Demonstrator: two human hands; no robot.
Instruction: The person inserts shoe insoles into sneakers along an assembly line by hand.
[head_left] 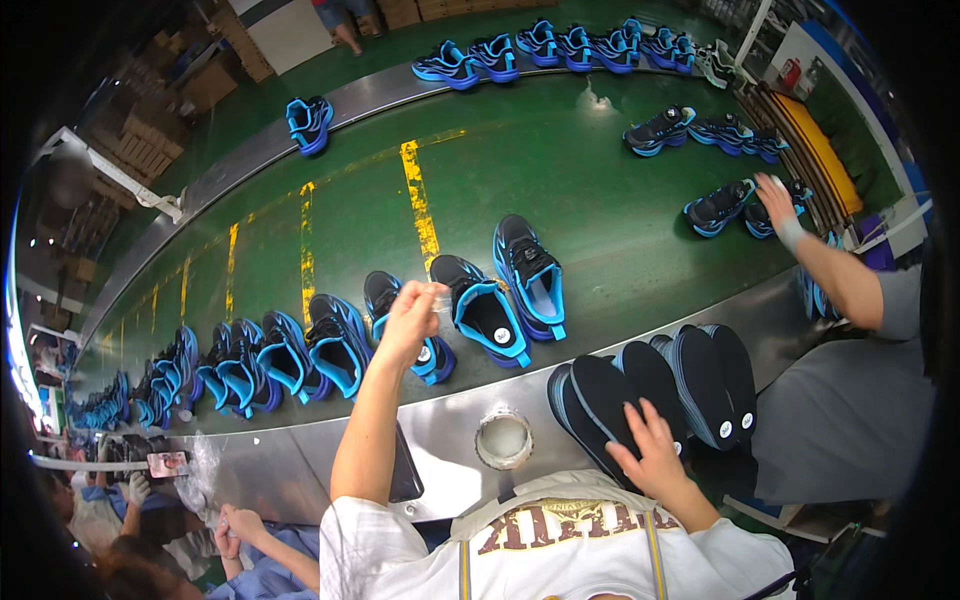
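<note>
My left hand (412, 316) is closed over the belt, next to a black and blue sneaker (383, 292) that it partly covers. Whatever its fingers pinch, if anything, is hidden. Just right of it stand another sneaker (482, 310) with a pale insole sticker showing inside and a sneaker (530, 275) with a lighter inside. On the metal ledge, my right hand (655, 452) lies with fingers apart on a stack of black insoles (603, 398). Beside that stack are more insoles (703, 375) with round white stickers at their ends.
A row of sneakers (285, 355) runs left along the green belt (560, 150); several more line the far metal rail (385, 90). A roll of clear tape (503, 440) and a dark phone (406, 468) sit on the ledge. At right, a co-worker's hand (775, 200) touches sneakers.
</note>
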